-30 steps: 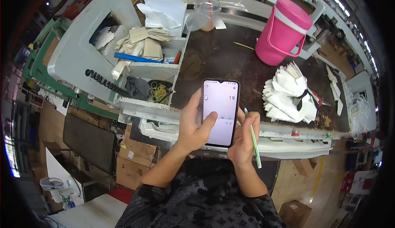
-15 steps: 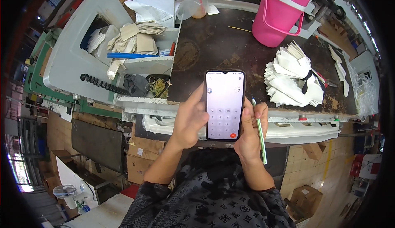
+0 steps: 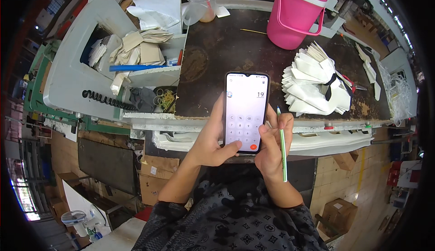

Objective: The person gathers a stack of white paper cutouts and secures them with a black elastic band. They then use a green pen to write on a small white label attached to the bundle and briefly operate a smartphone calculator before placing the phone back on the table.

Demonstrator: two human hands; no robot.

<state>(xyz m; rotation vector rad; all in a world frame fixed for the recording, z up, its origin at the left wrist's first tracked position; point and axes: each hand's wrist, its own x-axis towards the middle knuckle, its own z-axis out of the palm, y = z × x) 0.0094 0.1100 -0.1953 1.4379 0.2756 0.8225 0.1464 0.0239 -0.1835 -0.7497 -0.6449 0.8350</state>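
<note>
A smartphone (image 3: 245, 99) with a calculator on its lit screen stands upright between my two hands. My left hand (image 3: 211, 140) wraps its left side, the thumb lying over the lower keys. My right hand (image 3: 273, 144) supports the phone's lower right edge with the thumb close to the screen. Between that hand's fingers a green and white pen (image 3: 283, 153) is also held, tip upward. Fingers behind the phone are hidden. Beyond, on the dark worktable (image 3: 217, 42), lies a fanned bundle of white pieces (image 3: 301, 81) tied with a black band.
A pink lidded bucket (image 3: 294, 13) and a plastic cup (image 3: 202, 2) with a red straw stand at the back. Left is a grey tray (image 3: 158, 75) with paper pieces, a blue stick (image 3: 136, 68) and rubber bands (image 3: 165, 99). Red-handled scissors (image 3: 355, 87) lie to the right.
My left thumb has moved down and right onto the lower keys. My right thumb has come nearer the screen. The surroundings have shifted slightly left in view.
</note>
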